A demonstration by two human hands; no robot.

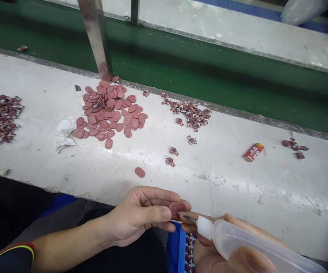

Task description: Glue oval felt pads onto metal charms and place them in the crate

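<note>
Fingertips (164,213) of left hand (137,216) pinched maroon disc (176,207) lower centre; right hand (232,250) gripped squeeze bottle (255,246), nozzle touching disc.

— What is worn on the left arm (67,244)?
— A dark sleeve (13,259), edged in red and yellow at the cuff.
— And over the lap?
— Only dark cloth (135,261) can be made out.

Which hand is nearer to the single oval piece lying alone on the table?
Left. The left hand, pinching another piece, is just below the single oval piece in the picture; the right hand, holding the squeeze bottle, is farther down and right.
</note>
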